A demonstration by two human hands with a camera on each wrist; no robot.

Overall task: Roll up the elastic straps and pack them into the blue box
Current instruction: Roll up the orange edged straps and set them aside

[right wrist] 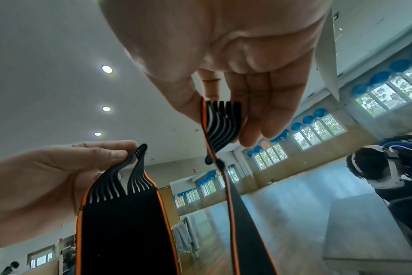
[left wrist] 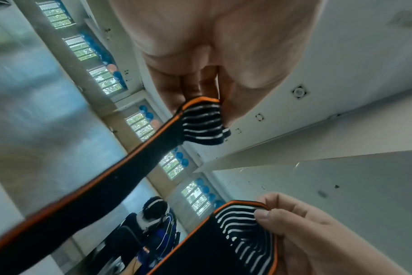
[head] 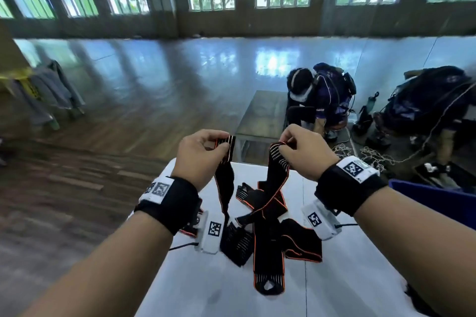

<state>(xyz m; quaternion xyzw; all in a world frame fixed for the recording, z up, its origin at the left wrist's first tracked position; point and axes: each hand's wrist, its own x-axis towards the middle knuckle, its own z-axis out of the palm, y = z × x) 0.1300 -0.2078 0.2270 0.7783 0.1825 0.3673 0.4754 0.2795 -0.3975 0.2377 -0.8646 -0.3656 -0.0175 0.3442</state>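
Both hands are raised above the white table (head: 206,280). My left hand (head: 219,145) pinches the white-striped end of a black, orange-edged elastic strap (head: 224,175). My right hand (head: 286,148) pinches a similar striped end (head: 277,159). Both lengths hang down into a loose pile of straps (head: 268,242) on the table; I cannot tell if they are one strap. The left wrist view shows the left fingertips (left wrist: 233,111) on the striped end (left wrist: 202,122). The right wrist view shows the right fingers (right wrist: 254,119) on the other end (right wrist: 221,121). The blue box (head: 443,203) sits at the right edge, partly hidden by my forearm.
A person (head: 322,90) sits bent over behind a small grey table (head: 262,113) beyond mine. Dark bags (head: 425,100) and tangled white cord (head: 373,156) lie on the floor to the right. Wooden floor stretches to the left.
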